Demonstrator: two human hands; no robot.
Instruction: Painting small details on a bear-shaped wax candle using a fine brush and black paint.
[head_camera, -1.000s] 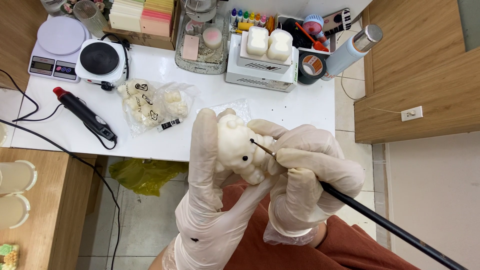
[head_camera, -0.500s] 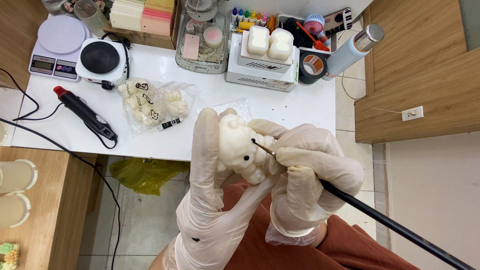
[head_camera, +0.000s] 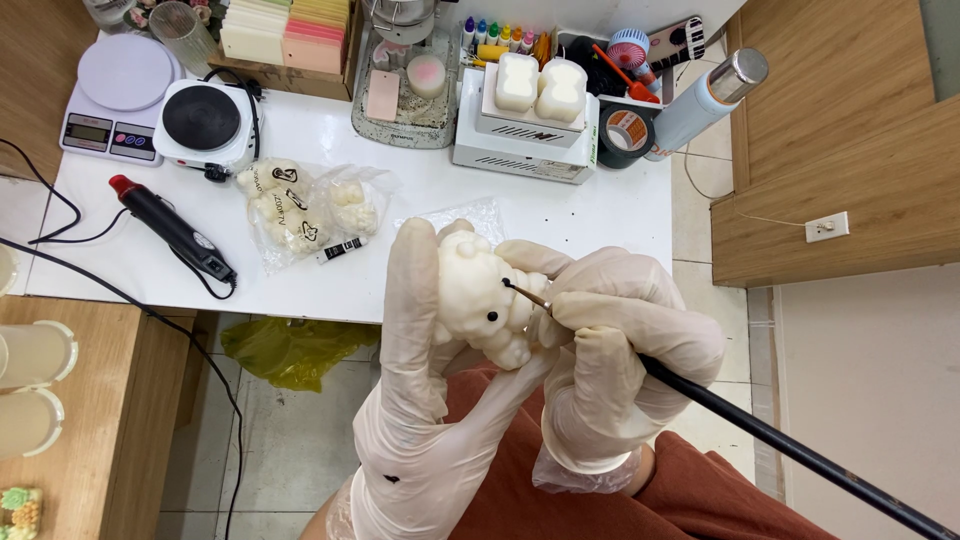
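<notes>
Head view, looking straight down: both gloved hands are up over the lap, just off the near edge of the white bench (head_camera: 600, 215). Left hand (head_camera: 425, 370) is wrapped round a cream wax figure (head_camera: 475, 300), fingers straight up its left side, thumb hidden behind it. Figure stands roughly upright, its knobbly face turned toward the right hand (head_camera: 610, 350). That hand is curled tight on a thin black brush (head_camera: 760, 435), pen-style. Brush runs long and slanted, handle trailing off down to the lower right, tip pointing up-left and touching the figure just beside 2 black dots. So the figure lies left of the brush hand, tip already on it. More cream figures sit bagged (head_camera: 300, 205) on the bench, well apart.
</notes>
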